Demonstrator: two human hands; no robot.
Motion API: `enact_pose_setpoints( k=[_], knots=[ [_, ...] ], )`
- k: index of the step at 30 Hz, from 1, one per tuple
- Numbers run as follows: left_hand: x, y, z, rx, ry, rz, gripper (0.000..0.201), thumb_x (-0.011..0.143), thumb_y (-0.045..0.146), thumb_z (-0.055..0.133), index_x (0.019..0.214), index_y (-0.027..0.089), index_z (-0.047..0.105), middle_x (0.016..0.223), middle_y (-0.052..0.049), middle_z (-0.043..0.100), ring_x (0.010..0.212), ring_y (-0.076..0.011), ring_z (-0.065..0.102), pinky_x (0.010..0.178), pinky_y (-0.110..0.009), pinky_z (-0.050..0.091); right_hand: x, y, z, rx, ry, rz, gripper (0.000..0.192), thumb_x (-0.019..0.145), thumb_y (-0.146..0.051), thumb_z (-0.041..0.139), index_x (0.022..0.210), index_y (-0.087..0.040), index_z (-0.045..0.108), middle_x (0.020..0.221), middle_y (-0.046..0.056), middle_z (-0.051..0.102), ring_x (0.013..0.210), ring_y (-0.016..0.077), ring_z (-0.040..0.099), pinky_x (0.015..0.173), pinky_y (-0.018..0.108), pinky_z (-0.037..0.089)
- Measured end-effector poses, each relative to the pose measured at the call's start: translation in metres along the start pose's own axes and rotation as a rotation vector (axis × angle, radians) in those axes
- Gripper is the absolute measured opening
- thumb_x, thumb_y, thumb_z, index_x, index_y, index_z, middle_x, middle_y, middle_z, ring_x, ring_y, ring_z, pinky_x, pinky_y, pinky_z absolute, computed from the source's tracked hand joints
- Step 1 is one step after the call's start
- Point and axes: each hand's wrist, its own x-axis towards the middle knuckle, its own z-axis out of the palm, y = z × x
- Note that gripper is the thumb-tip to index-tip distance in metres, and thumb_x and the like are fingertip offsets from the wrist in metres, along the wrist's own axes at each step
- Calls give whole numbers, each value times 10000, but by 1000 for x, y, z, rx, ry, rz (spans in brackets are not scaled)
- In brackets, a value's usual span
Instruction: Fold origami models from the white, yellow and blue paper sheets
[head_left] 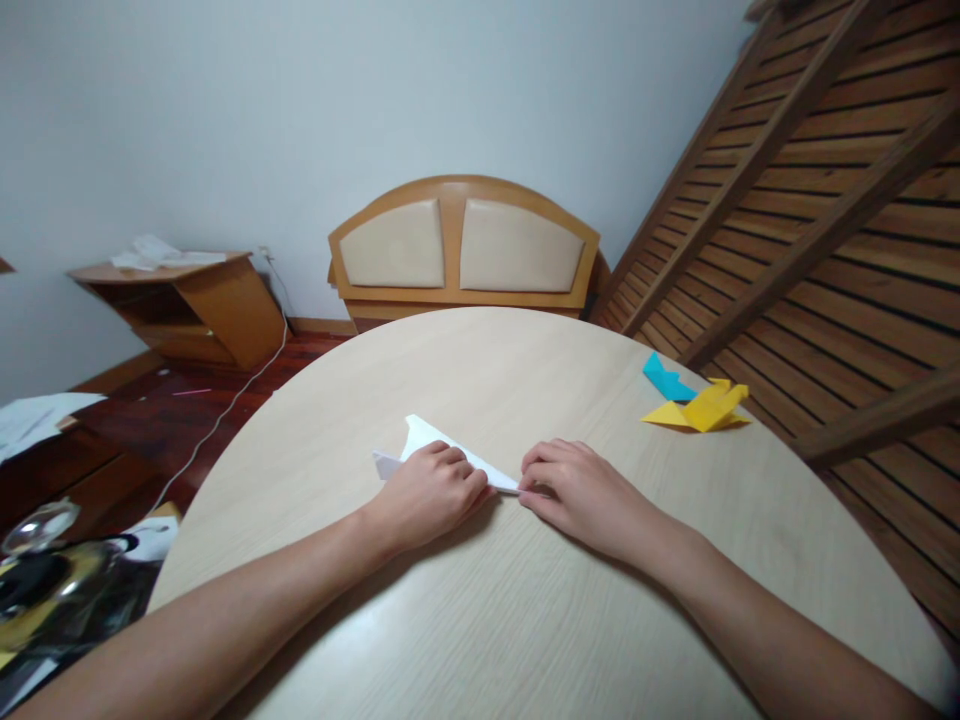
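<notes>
Currently my left hand (431, 490) curls over a long, pointed piece of folded white paper (421, 436), holding it on the round, pale wood-grain worktop (487, 365), while my right hand (581, 488) pinches its narrow tip. Off to my right sit a yellow folded-paper figure (709, 408) and a smaller blue folded-paper piece (666, 380).

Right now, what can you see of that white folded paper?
The white folded paper is a long, slim wedge lying on the table. Its wider end, at picture left, shows two flaps; it narrows rightward to a point. The left hand covers its middle; the right hand touches the tip.
</notes>
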Motion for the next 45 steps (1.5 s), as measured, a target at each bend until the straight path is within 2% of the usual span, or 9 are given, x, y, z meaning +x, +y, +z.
enact_pose_setpoints(
  k=[8, 16, 19, 22, 26, 32, 36, 39, 45],
  knots=[
    [-1, -1, -2, -25, 8, 2, 337, 1041, 293, 425, 808, 152, 623, 752, -51, 675, 724, -202, 650, 717, -353, 498, -2, -6, 0, 181, 0, 213, 91, 829, -190, 708, 741, -214, 702, 838, 29, 718, 809, 201, 653, 736, 298, 464],
    [-2, -1, -1, -107, -3, -69, 228, 1021, 264, 453, 881, 157, 598, 842, -68, 679, 707, -194, 667, 656, -318, 521, -6, -13, -4, 385, 12, 341, 107, 860, -257, 673, 764, -209, 663, 684, 10, 699, 594, 161, 616, 510, 242, 385],
    [-3, -2, 0, -136, 42, -84, 127, 992, 219, 479, 1004, 155, 588, 1088, -128, 699, 906, -246, 697, 710, -357, 567, -4, -11, -5, 467, 47, 330, 107, 858, -284, 693, 788, -204, 684, 705, 11, 715, 634, 167, 644, 560, 249, 436],
    [-5, -5, 1, -107, 129, -78, 163, 950, 181, 514, 1103, 146, 561, 1349, -182, 606, 1188, -326, 617, 841, -455, 581, -2, -10, -10, 452, 104, 261, 74, 860, -266, 702, 812, -213, 718, 812, 22, 743, 741, 181, 676, 686, 280, 490],
    [-5, -7, 0, -103, 196, -55, 180, 938, 169, 521, 1114, 148, 557, 1405, -185, 566, 1318, -338, 526, 989, -513, 520, 0, -10, -17, 374, 149, 86, 92, 909, -252, 660, 896, -226, 748, 951, 46, 750, 877, 197, 684, 817, 319, 513],
    [-5, -5, -5, -151, 235, -75, 132, 923, 181, 532, 1048, 174, 574, 1106, -124, 660, 1034, -263, 647, 890, -440, 553, 0, -9, -19, 319, 204, -31, 132, 946, -282, 615, 929, -233, 736, 942, 57, 749, 904, 209, 683, 857, 364, 529],
    [-6, -3, -9, -100, 253, -87, 90, 965, 226, 504, 973, 173, 577, 981, -89, 670, 839, -220, 652, 746, -374, 556, 0, -9, -18, 424, 282, 72, 59, 897, -271, 665, 920, -232, 702, 935, 42, 743, 884, 207, 686, 796, 337, 545],
    [-6, -1, -13, -92, 275, -102, 141, 1001, 264, 468, 940, 179, 563, 890, -60, 672, 731, -186, 644, 643, -311, 527, 1, -9, -16, 544, 355, 159, 172, 843, -272, 720, 1001, -228, 667, 966, 39, 729, 916, 210, 690, 780, 322, 556],
    [-11, 7, -21, -253, 388, -165, 196, 1008, 321, 493, 1135, 178, 536, 834, -21, 701, 649, -147, 649, 591, -256, 487, 3, -9, -10, 787, 406, 196, 344, 803, -348, 785, 1076, -221, 618, 943, 37, 716, 896, 197, 701, 877, 362, 554]
  ],
)
